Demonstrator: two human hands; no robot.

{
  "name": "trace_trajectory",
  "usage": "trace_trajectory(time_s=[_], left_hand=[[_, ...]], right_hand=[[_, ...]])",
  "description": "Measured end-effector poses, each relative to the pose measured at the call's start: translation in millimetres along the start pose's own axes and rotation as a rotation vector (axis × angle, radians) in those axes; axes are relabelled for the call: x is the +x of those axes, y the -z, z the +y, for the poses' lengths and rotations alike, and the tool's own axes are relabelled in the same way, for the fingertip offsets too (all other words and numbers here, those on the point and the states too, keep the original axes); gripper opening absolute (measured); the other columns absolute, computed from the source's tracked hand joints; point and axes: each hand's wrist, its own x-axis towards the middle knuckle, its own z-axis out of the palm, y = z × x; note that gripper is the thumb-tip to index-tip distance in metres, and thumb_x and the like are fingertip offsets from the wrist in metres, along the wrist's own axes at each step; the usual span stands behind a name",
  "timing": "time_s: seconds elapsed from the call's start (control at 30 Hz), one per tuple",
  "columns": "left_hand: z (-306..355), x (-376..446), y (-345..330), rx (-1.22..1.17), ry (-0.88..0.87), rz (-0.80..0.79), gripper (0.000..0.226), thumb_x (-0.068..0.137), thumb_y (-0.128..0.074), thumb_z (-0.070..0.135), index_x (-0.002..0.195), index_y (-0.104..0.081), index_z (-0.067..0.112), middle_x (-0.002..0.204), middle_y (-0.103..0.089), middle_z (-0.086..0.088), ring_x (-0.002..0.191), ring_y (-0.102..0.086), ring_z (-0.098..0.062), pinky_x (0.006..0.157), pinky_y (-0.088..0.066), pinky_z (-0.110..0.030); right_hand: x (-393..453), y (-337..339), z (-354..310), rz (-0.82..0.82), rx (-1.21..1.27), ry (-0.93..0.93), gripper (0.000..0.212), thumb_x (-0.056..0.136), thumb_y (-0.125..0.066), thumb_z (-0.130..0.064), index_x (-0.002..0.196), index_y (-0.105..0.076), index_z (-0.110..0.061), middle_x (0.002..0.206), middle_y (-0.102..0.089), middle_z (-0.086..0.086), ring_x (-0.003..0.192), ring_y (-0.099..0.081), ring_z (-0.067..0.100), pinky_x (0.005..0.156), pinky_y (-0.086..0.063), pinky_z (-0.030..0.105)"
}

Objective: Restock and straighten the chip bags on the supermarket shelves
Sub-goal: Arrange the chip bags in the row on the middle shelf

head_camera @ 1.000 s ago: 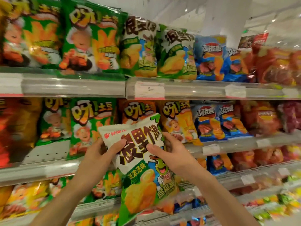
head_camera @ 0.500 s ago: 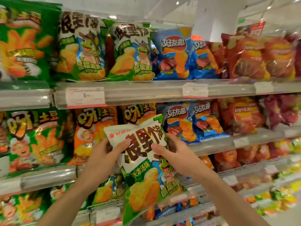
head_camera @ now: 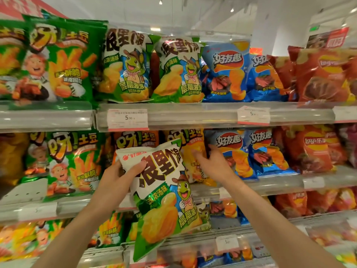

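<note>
My left hand (head_camera: 119, 176) grips the top left corner of a white and green chip bag with a cartoon turtle (head_camera: 164, 190), which hangs tilted in front of the second shelf. My right hand (head_camera: 214, 165) is off that bag. Its fingers are stretched up against the orange chip bag (head_camera: 195, 142), right at the edge of the blue chip bag (head_camera: 231, 151) on the second shelf. Two matching turtle bags (head_camera: 125, 66) (head_camera: 179, 70) stand upright on the top shelf.
The top shelf rail (head_camera: 193, 115) carries a price tag (head_camera: 127, 118). Green bags (head_camera: 58, 62) fill the left side and red bags (head_camera: 318, 78) the right. A bare patch of shelf (head_camera: 23, 192) shows at the left of the second level. Lower shelves hold more bags.
My right hand let go of the turtle bag and moved up and right to the orange and blue bags on the second shelf. The left hand alone holds the bag now.
</note>
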Motion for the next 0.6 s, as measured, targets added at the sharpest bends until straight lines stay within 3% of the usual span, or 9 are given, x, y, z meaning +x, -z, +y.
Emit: trace_trajectory(time_s=[0.1, 0.2, 0.37, 0.43, 0.6], left_hand=[[0.1, -1.2, 8.2, -0.015, 0.025, 0.01, 0.043, 0.075, -0.072, 0.05, 0.113, -0.067, 0.031, 0.096, -0.08, 0.005, 0.082, -0.078, -0.015, 0.054, -0.057, -0.019], [-1.2, -0.4, 16.0, 0.004, 0.024, 0.029, 0.032, 0.085, -0.071, 0.043, 0.113, -0.066, 0.029, 0.095, -0.08, 0.006, 0.082, -0.078, -0.014, 0.058, -0.058, -0.023], [-1.4, 1.8, 25.3, 0.013, 0.024, 0.041, 0.028, 0.088, -0.07, 0.04, 0.113, -0.067, 0.029, 0.096, -0.08, 0.008, 0.084, -0.077, -0.013, 0.063, -0.058, -0.025], [-0.4, 1.7, 27.4, 0.011, 0.018, 0.05, 0.031, 0.085, -0.071, 0.043, 0.113, -0.067, 0.029, 0.097, -0.08, 0.008, 0.085, -0.077, -0.013, 0.067, -0.057, -0.028], [2.0, 3.3, 33.5, 0.024, -0.005, 0.045, 0.045, 0.072, -0.07, 0.054, 0.11, -0.067, 0.03, 0.095, -0.08, 0.007, 0.083, -0.077, -0.013, 0.062, -0.058, -0.024]], right_hand=[[10.1, -13.3, -3.7, -0.019, 0.029, -0.062, 0.08, 0.088, -0.06, -0.064, 0.145, -0.04, -0.011, 0.137, -0.057, 0.01, 0.127, -0.054, 0.032, 0.104, -0.045, 0.042], [13.1, -20.8, -0.5, -0.017, 0.064, -0.086, 0.076, 0.089, -0.059, -0.064, 0.143, -0.039, -0.014, 0.12, -0.058, 0.002, 0.12, -0.057, 0.028, 0.091, -0.043, 0.033], [12.1, -22.4, 1.2, 0.024, 0.155, -0.081, 0.065, 0.089, -0.065, -0.057, 0.135, -0.043, -0.017, 0.118, -0.065, 0.003, 0.107, -0.064, 0.026, 0.095, -0.055, 0.049], [11.4, -20.6, 0.4, 0.036, 0.171, -0.065, 0.061, 0.089, -0.066, -0.055, 0.132, -0.045, -0.018, 0.112, -0.066, 0.001, 0.104, -0.065, 0.025, 0.092, -0.056, 0.049], [13.8, 0.0, -4.0, 0.065, 0.143, -0.034, 0.045, 0.09, -0.066, -0.054, 0.12, -0.05, -0.024, 0.098, -0.061, -0.012, 0.093, -0.062, 0.015, 0.076, -0.047, 0.031]])
